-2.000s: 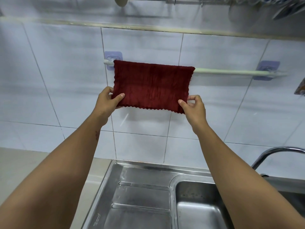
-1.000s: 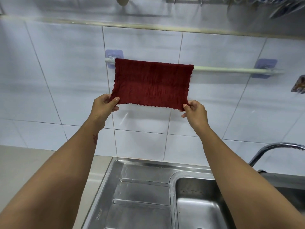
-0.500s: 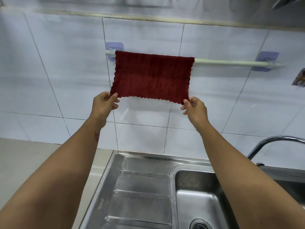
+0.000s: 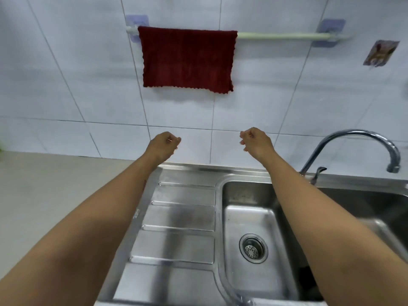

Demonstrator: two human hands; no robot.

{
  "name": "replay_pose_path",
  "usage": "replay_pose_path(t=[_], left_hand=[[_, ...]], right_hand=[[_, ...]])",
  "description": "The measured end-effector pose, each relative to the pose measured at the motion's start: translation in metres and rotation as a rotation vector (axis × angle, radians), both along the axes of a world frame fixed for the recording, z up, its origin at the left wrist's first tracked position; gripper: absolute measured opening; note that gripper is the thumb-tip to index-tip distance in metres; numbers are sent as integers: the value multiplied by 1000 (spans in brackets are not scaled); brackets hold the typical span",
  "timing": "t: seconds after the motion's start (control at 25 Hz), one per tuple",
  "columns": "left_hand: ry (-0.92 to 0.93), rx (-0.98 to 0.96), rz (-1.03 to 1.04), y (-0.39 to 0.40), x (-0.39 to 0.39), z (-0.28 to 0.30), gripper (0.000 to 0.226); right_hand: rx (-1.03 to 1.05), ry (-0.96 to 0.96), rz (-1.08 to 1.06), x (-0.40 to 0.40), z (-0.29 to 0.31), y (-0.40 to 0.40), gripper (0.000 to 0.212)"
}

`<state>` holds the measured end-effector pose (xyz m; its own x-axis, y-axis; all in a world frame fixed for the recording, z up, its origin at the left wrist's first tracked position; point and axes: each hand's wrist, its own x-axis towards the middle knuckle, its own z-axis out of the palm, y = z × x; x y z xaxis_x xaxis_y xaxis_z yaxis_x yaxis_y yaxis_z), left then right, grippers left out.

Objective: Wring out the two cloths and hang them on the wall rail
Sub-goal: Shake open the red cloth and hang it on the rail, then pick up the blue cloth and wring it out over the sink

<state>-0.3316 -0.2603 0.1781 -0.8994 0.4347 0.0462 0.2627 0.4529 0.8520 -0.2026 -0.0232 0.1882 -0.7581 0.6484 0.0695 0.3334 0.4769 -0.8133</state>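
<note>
A dark red cloth (image 4: 187, 59) hangs flat over the left part of the pale wall rail (image 4: 282, 36), which runs between two blue stick-on brackets. Nothing touches the cloth. My left hand (image 4: 164, 145) hovers well below its left corner, fingers curled in and holding nothing. My right hand (image 4: 256, 141) is below its right corner, also loosely curled and holding nothing. Both hands are above the back rim of the sink. No second cloth is visible in this view.
A steel sink (image 4: 223, 173) lies below, with a ribbed drainboard (image 4: 176, 219) on the left and a basin with a drain (image 4: 253, 248) in the middle. A curved tap (image 4: 353, 138) stands at the right. A beige counter (image 4: 55, 191) is on the left. A small picture (image 4: 380, 53) sticks to the tiles.
Both hands have let go of the red cloth's lower corners and dropped toward the sink. The cloth now hangs free on the rail. The view has tilted down.
</note>
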Motion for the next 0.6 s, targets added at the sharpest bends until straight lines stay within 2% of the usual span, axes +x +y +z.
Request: replay_pose_path(t=[0.24, 0.48, 0.6], left_hand=[[45, -255, -182, 42, 96, -43, 25], [-84, -335, -315, 101, 202, -88, 26], [-128, -386, -365, 132, 250, -122, 16]], right_hand=[[57, -186, 11, 82, -48, 21, 24], [96, -429, 41, 193, -96, 62, 17], [51, -616, 99, 248, -121, 90, 25]])
